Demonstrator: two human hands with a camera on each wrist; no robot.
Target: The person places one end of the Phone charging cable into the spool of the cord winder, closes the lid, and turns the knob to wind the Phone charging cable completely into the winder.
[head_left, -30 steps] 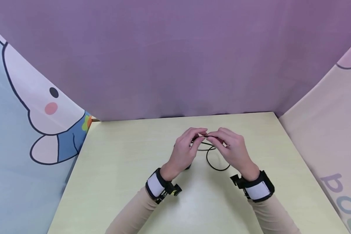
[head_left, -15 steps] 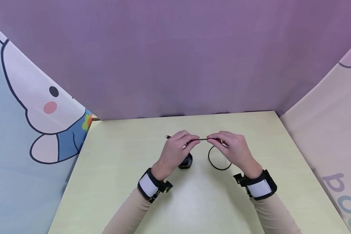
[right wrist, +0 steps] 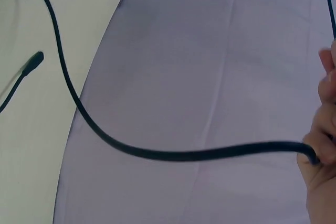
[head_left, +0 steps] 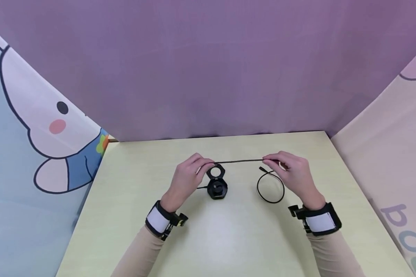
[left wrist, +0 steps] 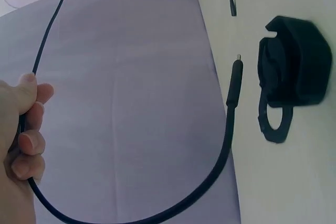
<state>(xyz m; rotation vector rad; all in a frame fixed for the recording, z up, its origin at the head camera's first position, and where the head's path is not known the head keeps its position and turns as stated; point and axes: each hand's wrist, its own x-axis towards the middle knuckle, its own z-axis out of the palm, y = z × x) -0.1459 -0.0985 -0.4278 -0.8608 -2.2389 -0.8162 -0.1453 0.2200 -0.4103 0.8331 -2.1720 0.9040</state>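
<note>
A thin black cable (head_left: 238,161) runs straight between my two hands above the table. My left hand (head_left: 185,179) pinches it near one end, fingers curled round it in the left wrist view. From there the cable bends down to a plug (left wrist: 235,82) with a small metal tip, hanging free. My right hand (head_left: 296,175) pinches the cable farther along, and the rest drops in a loop (head_left: 257,188). The other connector (right wrist: 34,62) lies near the loop. A black hexagonal case (head_left: 217,195) sits right of my left hand, its lid (head_left: 222,172) with a round hole flipped back.
The pale wooden table (head_left: 235,238) ends at a purple cloth wall (head_left: 208,77). Printed cloth panels stand at the left (head_left: 14,215) and right (head_left: 384,154).
My hands have drawn apart, the left going leftward and the right rightward, so a longer stretch of cable shows between them. The case, earlier mostly hidden behind my left hand, is now visible.
</note>
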